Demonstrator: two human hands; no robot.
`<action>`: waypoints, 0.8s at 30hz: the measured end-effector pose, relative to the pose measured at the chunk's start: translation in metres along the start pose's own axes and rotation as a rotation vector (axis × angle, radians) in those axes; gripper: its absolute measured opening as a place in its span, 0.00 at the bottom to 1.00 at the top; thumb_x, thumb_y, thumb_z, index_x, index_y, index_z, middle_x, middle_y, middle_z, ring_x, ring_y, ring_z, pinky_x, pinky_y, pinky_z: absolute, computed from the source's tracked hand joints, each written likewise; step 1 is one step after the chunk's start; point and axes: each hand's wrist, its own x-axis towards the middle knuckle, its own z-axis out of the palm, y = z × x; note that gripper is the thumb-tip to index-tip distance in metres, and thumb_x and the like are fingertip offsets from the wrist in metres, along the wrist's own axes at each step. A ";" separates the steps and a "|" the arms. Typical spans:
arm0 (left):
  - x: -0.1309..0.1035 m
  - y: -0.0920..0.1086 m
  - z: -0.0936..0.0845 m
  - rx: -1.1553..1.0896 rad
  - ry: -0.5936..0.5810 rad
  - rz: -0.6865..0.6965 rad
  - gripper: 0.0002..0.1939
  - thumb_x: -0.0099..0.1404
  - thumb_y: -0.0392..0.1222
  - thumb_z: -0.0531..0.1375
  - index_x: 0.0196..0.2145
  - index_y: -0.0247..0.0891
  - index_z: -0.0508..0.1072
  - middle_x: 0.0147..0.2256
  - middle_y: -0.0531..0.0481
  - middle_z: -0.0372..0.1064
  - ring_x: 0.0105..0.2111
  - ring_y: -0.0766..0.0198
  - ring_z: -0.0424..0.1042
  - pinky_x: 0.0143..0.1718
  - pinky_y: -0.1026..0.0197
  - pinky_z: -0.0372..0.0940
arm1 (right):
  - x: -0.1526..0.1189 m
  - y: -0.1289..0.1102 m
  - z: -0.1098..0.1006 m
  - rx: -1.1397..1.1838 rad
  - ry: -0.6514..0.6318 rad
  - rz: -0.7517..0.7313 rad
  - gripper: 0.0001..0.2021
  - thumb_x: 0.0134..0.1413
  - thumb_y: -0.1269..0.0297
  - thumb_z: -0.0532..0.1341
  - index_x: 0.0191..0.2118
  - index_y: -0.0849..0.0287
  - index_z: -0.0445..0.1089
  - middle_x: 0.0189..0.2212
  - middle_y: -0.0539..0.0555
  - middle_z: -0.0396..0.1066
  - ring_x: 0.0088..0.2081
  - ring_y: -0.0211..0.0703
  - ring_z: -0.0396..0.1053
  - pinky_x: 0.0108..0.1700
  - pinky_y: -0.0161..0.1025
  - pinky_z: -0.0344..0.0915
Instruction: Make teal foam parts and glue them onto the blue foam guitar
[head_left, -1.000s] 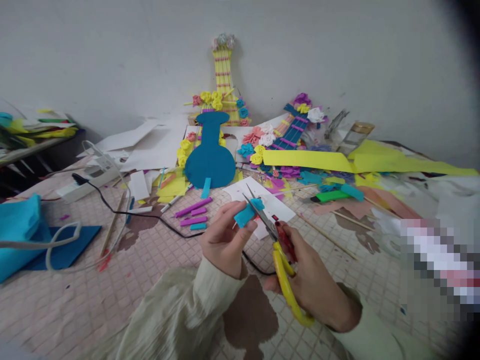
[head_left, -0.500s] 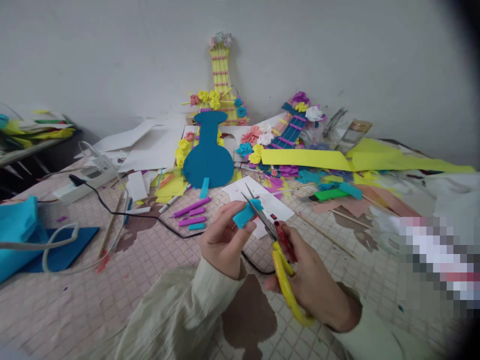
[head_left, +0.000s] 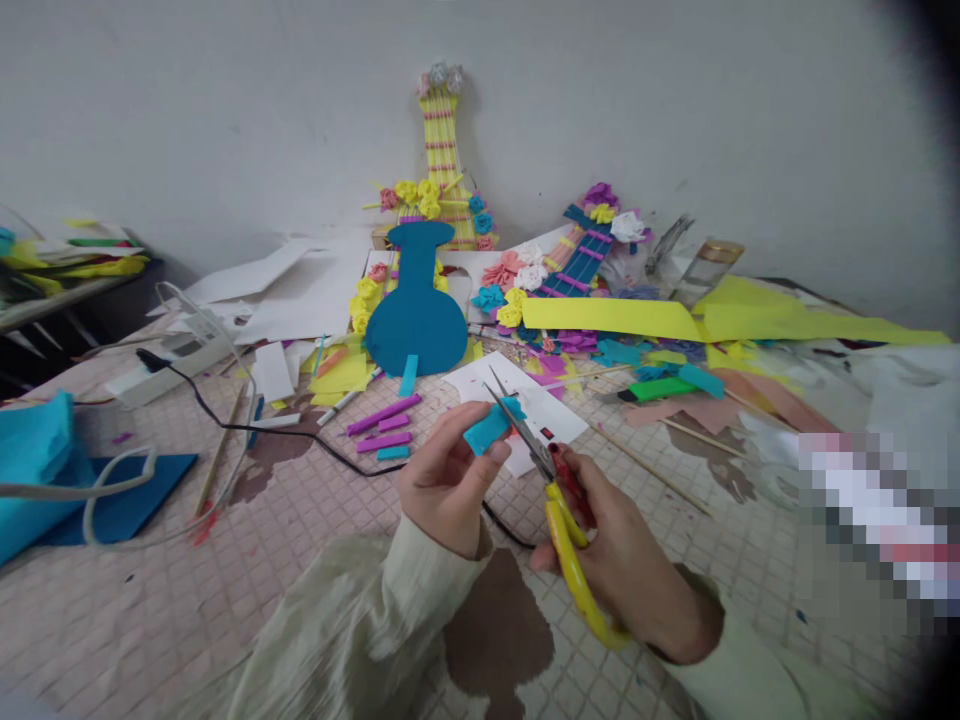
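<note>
Between thumb and fingers, my left hand [head_left: 450,480] pinches a small light-blue paper piece [head_left: 486,430]. My right hand [head_left: 611,540] is closed round the yellow handles of the scissors [head_left: 574,575], whose slightly parted blades reach up to the paper's right edge. Beyond my hands, a dark-blue guitar-shaped cutout [head_left: 417,330] leans upright, with a light-blue strip [head_left: 409,376] at its foot. Purple rolled strips [head_left: 384,414] and a short light-blue strip [head_left: 393,453] lie left of my left hand. A white sheet [head_left: 555,405] lies behind the scissors.
Decorated paper guitars [head_left: 441,150] with paper flowers stand against the wall. A black cable [head_left: 300,436] crosses the table behind my left hand. Long yellow paper [head_left: 611,315], wooden sticks [head_left: 652,468] and a green marker [head_left: 660,389] are on the right. A power strip [head_left: 169,370] sits left.
The light-blue paper has tilted slightly in my left hand. The scissor handles have shifted a little closer together. Otherwise the scene looks the same.
</note>
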 end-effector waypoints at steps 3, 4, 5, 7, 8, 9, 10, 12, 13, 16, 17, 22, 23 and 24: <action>0.000 0.000 0.000 0.010 0.008 -0.008 0.14 0.51 0.35 0.64 0.38 0.43 0.76 0.39 0.48 0.71 0.42 0.59 0.70 0.42 0.56 0.69 | 0.000 -0.001 0.000 0.003 -0.013 0.006 0.29 0.36 0.70 0.63 0.48 0.54 0.54 0.38 0.51 0.65 0.36 0.43 0.67 0.35 0.38 0.66; 0.000 0.000 -0.001 0.013 0.006 -0.006 0.14 0.51 0.35 0.64 0.38 0.43 0.76 0.39 0.48 0.71 0.42 0.59 0.70 0.42 0.56 0.69 | 0.000 -0.001 0.000 -0.001 -0.018 0.017 0.28 0.37 0.69 0.63 0.47 0.54 0.55 0.38 0.52 0.65 0.36 0.43 0.67 0.34 0.37 0.66; 0.000 0.000 -0.001 0.017 0.004 -0.002 0.15 0.51 0.34 0.64 0.38 0.43 0.75 0.39 0.48 0.71 0.42 0.59 0.70 0.42 0.57 0.69 | -0.001 -0.001 0.000 -0.005 -0.021 0.027 0.28 0.37 0.69 0.63 0.47 0.54 0.55 0.38 0.52 0.65 0.36 0.43 0.67 0.33 0.37 0.66; 0.000 -0.001 -0.001 0.022 0.000 0.002 0.15 0.52 0.34 0.64 0.39 0.44 0.75 0.39 0.48 0.71 0.42 0.59 0.70 0.42 0.57 0.69 | -0.001 -0.002 0.000 -0.010 -0.016 0.032 0.28 0.36 0.68 0.63 0.47 0.55 0.55 0.38 0.52 0.65 0.35 0.43 0.67 0.32 0.37 0.66; 0.000 -0.002 -0.002 0.022 -0.001 0.002 0.15 0.52 0.34 0.64 0.39 0.44 0.75 0.39 0.48 0.71 0.42 0.59 0.70 0.42 0.57 0.69 | -0.001 -0.002 0.000 -0.014 -0.014 0.030 0.28 0.36 0.68 0.63 0.47 0.55 0.55 0.38 0.52 0.65 0.34 0.43 0.67 0.31 0.37 0.66; -0.001 -0.002 -0.002 0.021 -0.001 0.001 0.15 0.52 0.35 0.64 0.39 0.44 0.75 0.40 0.48 0.71 0.42 0.59 0.70 0.42 0.56 0.69 | -0.001 -0.002 -0.001 -0.019 -0.012 0.024 0.28 0.36 0.68 0.64 0.47 0.55 0.55 0.37 0.52 0.66 0.34 0.43 0.67 0.31 0.37 0.66; -0.001 -0.002 -0.002 0.022 0.000 -0.001 0.15 0.52 0.35 0.64 0.39 0.44 0.75 0.40 0.47 0.71 0.42 0.59 0.70 0.43 0.56 0.69 | -0.001 -0.003 -0.001 -0.023 -0.011 0.019 0.28 0.35 0.68 0.64 0.47 0.55 0.55 0.37 0.51 0.66 0.33 0.42 0.67 0.30 0.36 0.66; -0.001 -0.002 -0.002 0.025 -0.001 -0.004 0.15 0.52 0.35 0.64 0.40 0.44 0.75 0.40 0.47 0.71 0.42 0.58 0.70 0.43 0.55 0.68 | 0.000 -0.004 -0.001 -0.027 -0.009 0.015 0.27 0.36 0.67 0.63 0.46 0.56 0.56 0.36 0.51 0.66 0.32 0.42 0.68 0.28 0.36 0.65; -0.001 -0.002 -0.002 0.028 -0.001 -0.005 0.15 0.52 0.36 0.64 0.40 0.44 0.75 0.40 0.47 0.71 0.43 0.58 0.70 0.43 0.56 0.68 | 0.000 -0.004 -0.002 -0.028 -0.007 0.016 0.26 0.36 0.67 0.63 0.46 0.56 0.56 0.35 0.51 0.67 0.32 0.42 0.68 0.28 0.36 0.65; 0.000 0.000 -0.001 0.034 0.003 -0.008 0.14 0.52 0.36 0.64 0.39 0.44 0.75 0.39 0.48 0.71 0.43 0.58 0.70 0.43 0.55 0.68 | -0.001 -0.006 -0.002 -0.026 -0.011 0.014 0.25 0.37 0.68 0.61 0.46 0.57 0.56 0.32 0.51 0.68 0.32 0.43 0.69 0.28 0.36 0.65; 0.000 0.001 -0.001 0.036 0.006 -0.009 0.14 0.52 0.37 0.64 0.39 0.44 0.75 0.39 0.48 0.71 0.42 0.58 0.70 0.43 0.55 0.68 | -0.002 -0.006 -0.002 -0.026 -0.015 0.012 0.25 0.38 0.69 0.61 0.46 0.57 0.56 0.31 0.50 0.68 0.32 0.43 0.69 0.28 0.36 0.65; 0.000 0.001 -0.001 0.045 0.006 -0.009 0.14 0.52 0.36 0.64 0.39 0.44 0.75 0.40 0.48 0.72 0.43 0.58 0.70 0.44 0.55 0.67 | -0.003 -0.003 -0.001 -0.035 -0.027 0.001 0.23 0.40 0.72 0.58 0.47 0.56 0.56 0.28 0.49 0.68 0.31 0.42 0.69 0.27 0.35 0.64; 0.000 0.001 -0.002 0.044 0.006 -0.009 0.14 0.52 0.36 0.64 0.39 0.44 0.75 0.40 0.48 0.71 0.43 0.58 0.70 0.44 0.55 0.67 | -0.003 -0.002 -0.001 -0.030 -0.026 -0.001 0.23 0.41 0.72 0.57 0.47 0.56 0.56 0.27 0.49 0.67 0.31 0.42 0.69 0.27 0.35 0.64; 0.000 0.001 -0.002 0.041 0.007 -0.007 0.15 0.52 0.35 0.64 0.39 0.44 0.75 0.40 0.48 0.71 0.43 0.59 0.70 0.44 0.56 0.68 | -0.003 -0.002 -0.001 -0.024 -0.027 0.000 0.23 0.42 0.72 0.57 0.47 0.56 0.56 0.27 0.48 0.67 0.30 0.42 0.69 0.26 0.35 0.64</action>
